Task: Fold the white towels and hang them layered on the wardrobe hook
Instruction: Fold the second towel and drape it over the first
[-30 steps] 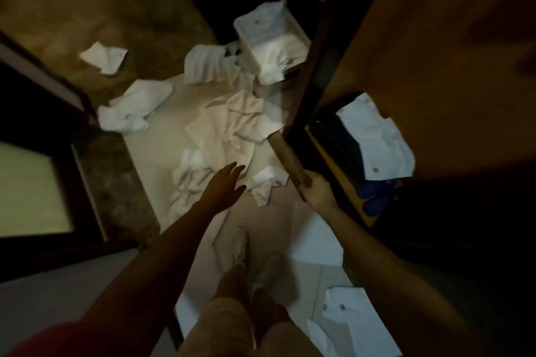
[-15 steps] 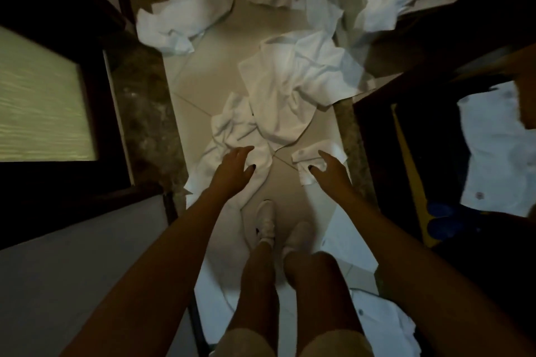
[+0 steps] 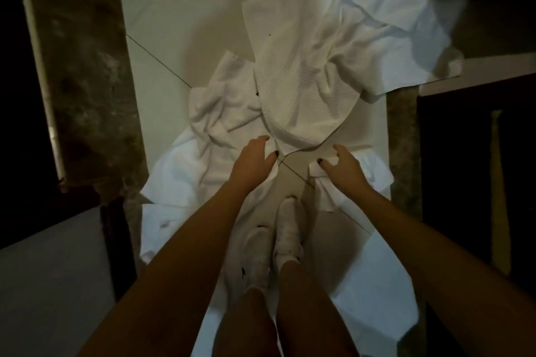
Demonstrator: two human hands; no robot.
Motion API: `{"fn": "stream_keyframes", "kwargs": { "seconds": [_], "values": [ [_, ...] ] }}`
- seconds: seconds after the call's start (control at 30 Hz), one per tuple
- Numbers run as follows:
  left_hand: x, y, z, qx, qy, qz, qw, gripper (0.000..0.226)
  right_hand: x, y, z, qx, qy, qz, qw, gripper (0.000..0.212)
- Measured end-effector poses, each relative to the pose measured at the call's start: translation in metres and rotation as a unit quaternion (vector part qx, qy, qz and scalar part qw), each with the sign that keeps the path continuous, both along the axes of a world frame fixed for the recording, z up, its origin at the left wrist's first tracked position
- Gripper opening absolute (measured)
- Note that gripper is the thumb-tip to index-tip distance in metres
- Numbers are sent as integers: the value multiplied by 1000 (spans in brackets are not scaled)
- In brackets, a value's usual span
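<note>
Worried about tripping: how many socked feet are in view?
2. The left foot and right foot, in white socks, stand side by side just behind the left hand and right hand. None looks hidden.

One wide-angle camera on the person's head looks almost straight down, close over the tiled floor [image 3: 162, 46]. The feet [image 3: 285, 229] lie just below centre toward 6 o'clock, with the forearms [image 3: 185, 240] entering from 7 and 5 o'clock. The left hand [image 3: 252, 164] and right hand [image 3: 346, 169] sit near centre, and the white towels [image 3: 304, 81] stretch to 12 o'clock at the frame's top edge.
</note>
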State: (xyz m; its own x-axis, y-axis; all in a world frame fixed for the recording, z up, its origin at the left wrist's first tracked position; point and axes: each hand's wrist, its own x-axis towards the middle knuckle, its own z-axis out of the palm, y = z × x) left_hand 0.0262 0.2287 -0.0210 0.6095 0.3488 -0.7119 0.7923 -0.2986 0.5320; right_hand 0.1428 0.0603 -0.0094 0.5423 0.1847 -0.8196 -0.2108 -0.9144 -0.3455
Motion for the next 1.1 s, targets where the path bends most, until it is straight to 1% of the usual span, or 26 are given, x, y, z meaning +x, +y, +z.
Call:
{"fn": "stream_keyframes", "kwargs": {
  "seconds": [0.1, 0.2, 0.23, 0.27, 0.33, 0.37, 0.4, 0.43, 0.47, 0.5, 0.53, 0.6, 0.63, 0.67, 0.73, 0.77, 0.8, 0.83, 0.9, 0.93, 0.97, 1.0, 1.07, 1.1],
  "values": [
    [21, -1, -66, 8, -33, 98, 995, 47, 18, 5, -69, -3, 0, -85, 996, 56],
    [38, 4, -111, -29, -47, 201, 978, 50, 30, 12, -121, -2, 15, -209, 978, 68],
    [41, 6, -123, -44, -45, 227, 972, 52, 31, 14, -135, -4, 23, -244, 969, 69],
    [44, 8, -133, -62, -41, 250, 965, 55, 32, 16, -148, -4, 33, -277, 960, 66],
    [52, 15, -149, -106, -40, 306, 945, 58, 34, 18, -166, 7, 53, -328, 943, 52],
    [58, 20, -154, -130, -45, 334, 933, 51, 36, 21, -172, 18, 61, -356, 932, 44],
    [65, 25, -157, -148, -46, 356, 922, 40, 40, 25, -176, 33, 72, -391, 917, 41],
    [72, 30, -156, -162, -43, 374, 912, 31, 44, 28, -177, 54, 86, -427, 899, 43],
    [78, 34, -153, -182, -36, 388, 903, 29, 46, 32, -176, 76, 99, -455, 882, 46],
    [83, 35, -146, -212, -26, 405, 889, 28, 48, 35, -170, 92, 108, -467, 873, 47],
    [87, 34, -138, -246, -20, 422, 872, 22, 47, 37, -161, 106, 109, -467, 871, 44],
    [89, 30, -118, -307, -26, 443, 842, 9, 40, 39, -137, 129, 102, -451, 877, 38],
    [88, 26, -107, -336, -35, 455, 824, 10, 36, 39, -121, 146, 102, -445, 878, 34],
    [88, 21, -94, -355, -42, 468, 808, 17, 31, 40, -105, 165, 107, -443, 875, 29],
    [86, 9, -64, -373, -34, 503, 779, 34, 23, 40, -68, 193, 107, -442, 869, 22],
    [84, 4, -47, -371, -25, 514, 773, 35, 20, 39, -50, 199, 96, -446, 868, 17],
    [82, -1, -32, -361, -24, 519, 774, 31, 18, 37, -31, 204, 80, -454, 864, 15],
    [80, -5, -16, -342, -28, 515, 786, 25, 17, 35, -12, 208, 64, -464, 859, 16],
    [74, -13, 21, -308, -52, 502, 807, 12, 16, 30, 29, 210, 42, -488, 846, 29],
    [72, -17, 43, -301, -68, 500, 809, 7, 16, 27, 51, 207, 34, -498, 841, 35],
    [70, -22, 65, -296, -81, 500, 810, 7, 16, 25, 73, 203, 27, -502, 840, 40],
    [68, -27, 87, -289, -92, 497, 813, 12, 16, 23, 96, 202, 20, -501, 841, 42],
    [70, -35, 132, -260, -108, 474, 834, 26, 18, 18, 141, 231, 22, -492, 839, 42],
    [72, -37, 155, -246, -111, 457, 847, 28, 20, 17, 166, 256, 38, -489, 833, 43]
  ]
}}
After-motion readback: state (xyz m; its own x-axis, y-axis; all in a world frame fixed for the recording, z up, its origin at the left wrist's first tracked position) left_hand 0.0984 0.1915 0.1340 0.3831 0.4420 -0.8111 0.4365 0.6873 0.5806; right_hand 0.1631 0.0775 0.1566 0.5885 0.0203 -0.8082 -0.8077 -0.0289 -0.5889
